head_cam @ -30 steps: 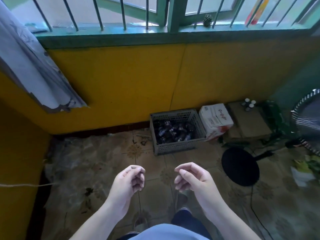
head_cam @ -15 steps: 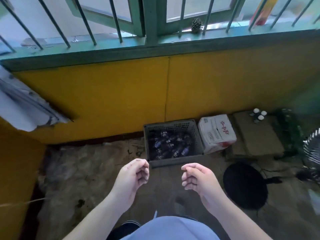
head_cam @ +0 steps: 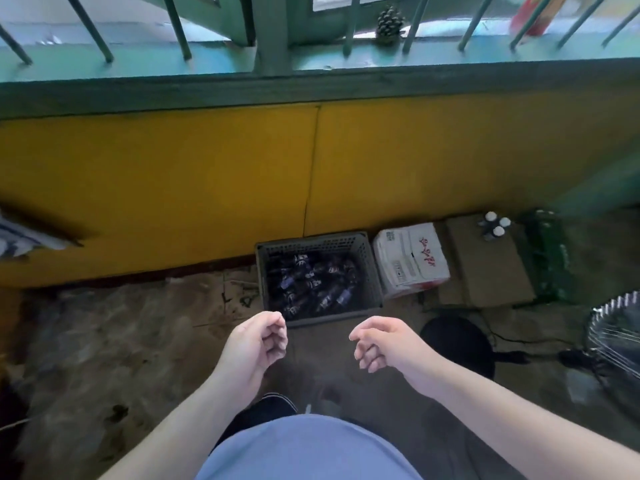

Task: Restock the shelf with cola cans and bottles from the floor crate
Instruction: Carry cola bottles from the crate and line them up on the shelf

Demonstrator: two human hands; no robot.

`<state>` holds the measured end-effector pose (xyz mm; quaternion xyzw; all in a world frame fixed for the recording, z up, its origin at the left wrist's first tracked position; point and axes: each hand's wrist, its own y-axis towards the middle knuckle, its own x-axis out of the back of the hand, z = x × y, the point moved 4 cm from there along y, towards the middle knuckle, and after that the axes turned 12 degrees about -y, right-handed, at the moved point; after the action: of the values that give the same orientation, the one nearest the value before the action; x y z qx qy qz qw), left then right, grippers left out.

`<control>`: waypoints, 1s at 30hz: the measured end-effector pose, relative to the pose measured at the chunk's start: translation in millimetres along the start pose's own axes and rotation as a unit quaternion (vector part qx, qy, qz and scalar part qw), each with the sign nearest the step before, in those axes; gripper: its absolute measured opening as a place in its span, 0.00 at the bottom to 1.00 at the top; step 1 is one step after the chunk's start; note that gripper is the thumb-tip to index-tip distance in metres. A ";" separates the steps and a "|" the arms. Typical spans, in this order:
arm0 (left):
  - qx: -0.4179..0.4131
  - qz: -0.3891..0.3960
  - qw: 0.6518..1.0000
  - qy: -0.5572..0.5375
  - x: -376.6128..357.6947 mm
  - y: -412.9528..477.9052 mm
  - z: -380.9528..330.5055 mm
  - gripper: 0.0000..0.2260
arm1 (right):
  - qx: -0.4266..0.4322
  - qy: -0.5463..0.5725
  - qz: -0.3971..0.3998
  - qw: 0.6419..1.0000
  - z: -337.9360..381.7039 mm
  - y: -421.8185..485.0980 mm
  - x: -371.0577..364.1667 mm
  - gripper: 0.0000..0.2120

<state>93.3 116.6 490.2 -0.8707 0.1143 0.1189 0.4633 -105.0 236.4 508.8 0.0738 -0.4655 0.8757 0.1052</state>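
From my head view, the floor crate (head_cam: 318, 278) sits against the yellow wall (head_cam: 156, 188), dark cola bottles (head_cam: 311, 285) piled inside. My left hand (head_cam: 258, 344) and right hand (head_cam: 382, 342) hang loosely curled, holding nothing, free to reach in.

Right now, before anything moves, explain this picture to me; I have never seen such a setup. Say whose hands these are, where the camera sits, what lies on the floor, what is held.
No machine here: a person wears one camera on the head, looking down. The left hand and right hand hang loosely curled and hold nothing. On the floor by the yellow wall stands a grey crate of dark bottles; a white carton stands to its right, then flat cardboard. No shelf shows.
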 end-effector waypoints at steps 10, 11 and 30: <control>0.106 0.043 0.993 0.039 3.1 111.8 -54.5 0.08 | 0.006 0.025 -0.151 0.988 47.1 38.9 -11.4 0.07; 0.102 0.048 0.992 0.048 2.1 120.8 -61.4 0.07 | -0.007 0.022 -0.166 0.986 44.2 44.6 -9.6 0.07; 0.091 -0.148 0.960 -0.221 75.4 189.1 41.1 0.06 | -0.098 -0.435 0.018 0.895 -81.8 195.8 79.5 0.08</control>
<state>102.0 41.2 296.9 -0.7844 -0.1110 0.2270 0.5664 -233.9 206.9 324.8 0.4286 -0.5491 0.7079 -0.1167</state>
